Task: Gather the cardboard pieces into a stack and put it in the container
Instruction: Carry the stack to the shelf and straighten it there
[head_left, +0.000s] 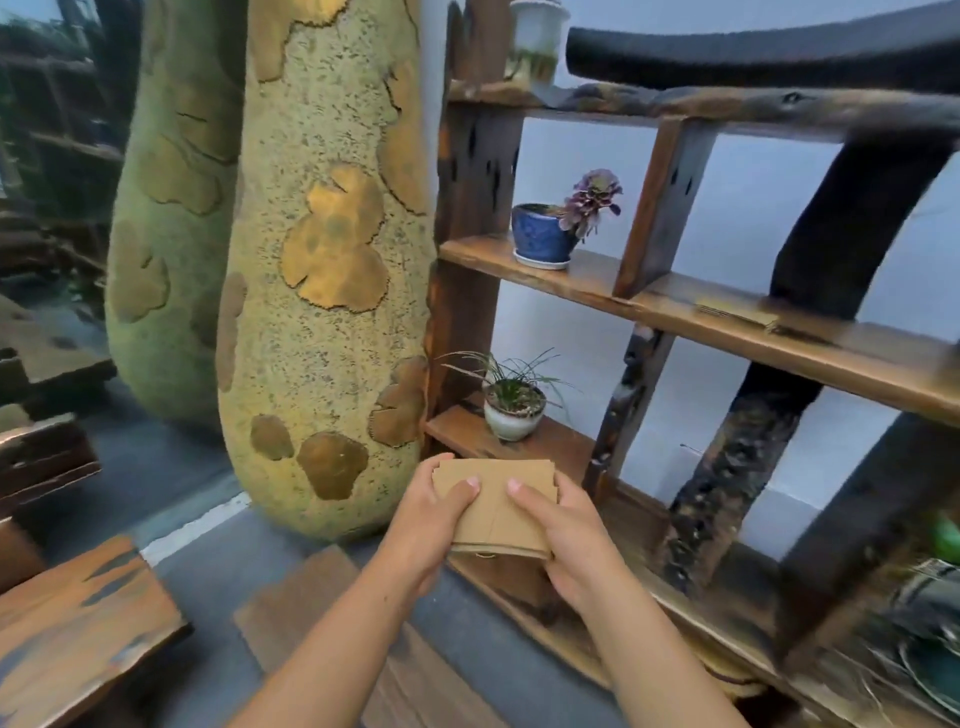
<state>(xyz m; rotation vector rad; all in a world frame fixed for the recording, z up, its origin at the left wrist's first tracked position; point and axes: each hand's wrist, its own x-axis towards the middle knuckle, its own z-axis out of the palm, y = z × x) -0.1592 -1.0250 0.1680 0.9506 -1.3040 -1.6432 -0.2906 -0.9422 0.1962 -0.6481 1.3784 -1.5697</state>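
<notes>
Far left, low: a wood slab (78, 623), orange-brown with dark streaks, flat and rough-edged; beside it a grey floor (208, 587) with a pale line; further right, a tall gourd-shaped sculpture (322, 291), green and grainy, speckled dark, patched with flat bronze-brown lobed shapes; a second such form behind it to the left.

Centre, low: left hand (428, 519) clasped on the left edge of the cardboard stack (496, 506), thumb laid on top; stack plain brown, matte, rectangular, several thin sheets with edges slightly stepped, held flat in the air in front of the lowest shelf level; right hand (563, 530) closed on the stack's right edge, thumb on top, fingers curled beneath.

Right: a shelf (597, 283) of dark, weathered wood, charred black in places, boards orange-brown on top, uprights irregular and curved; on the low board just above the stack, a small round pale pot (511, 418) with thin grassy leaves; on the middle board, a glossy blue pot (540, 231) on a white saucer, holding a purple rosette succulent leaning right; on the top board, a white pot (537, 31), blurred; further right on the middle board, thin flat cardboard pieces (735, 312) lying at the front edge; far right, low, dark greenish objects too blurred to tell.
</notes>
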